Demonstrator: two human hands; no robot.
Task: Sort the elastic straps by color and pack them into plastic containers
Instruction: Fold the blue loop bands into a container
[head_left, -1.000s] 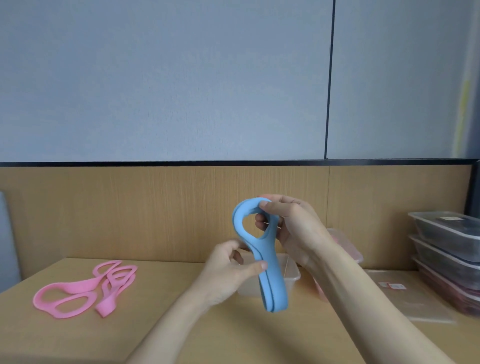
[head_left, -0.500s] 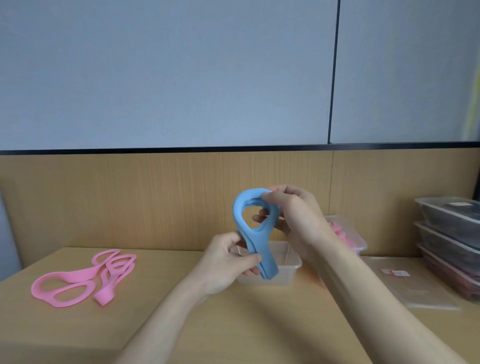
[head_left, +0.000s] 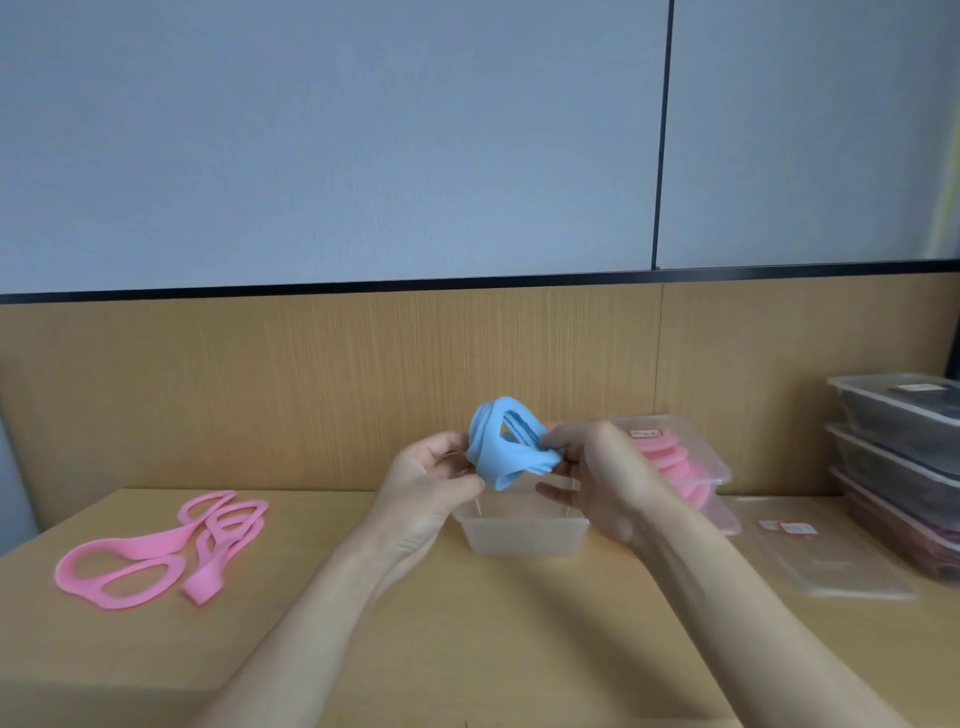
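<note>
The clear container (head_left: 524, 535) sits on the table (head_left: 467, 649) right in front of you, open at the top, and your hands hide most of its inside, so you cannot tell what lies in it. Directly above it you hold the blue strap (head_left: 506, 452), folded into a loose bundle: your left hand (head_left: 431, 483) curls its fingers round the bundle's left side and your right hand (head_left: 602, 478) pinches its right end. Behind your right hand a second container (head_left: 719, 470) leans against the wooden back panel (head_left: 260, 389), packed with folded pink straps (head_left: 670, 462); your right wrist covers its near corner. At the far right stands a stack of lidded containers (head_left: 904, 467) with dark contents, too dim to name. A flat clear lid (head_left: 831, 561) with a small label lies on the table between that stack and the clear container. Well off to your left, loose pink straps (head_left: 156, 551) lie overlapping on the tabletop.
</note>
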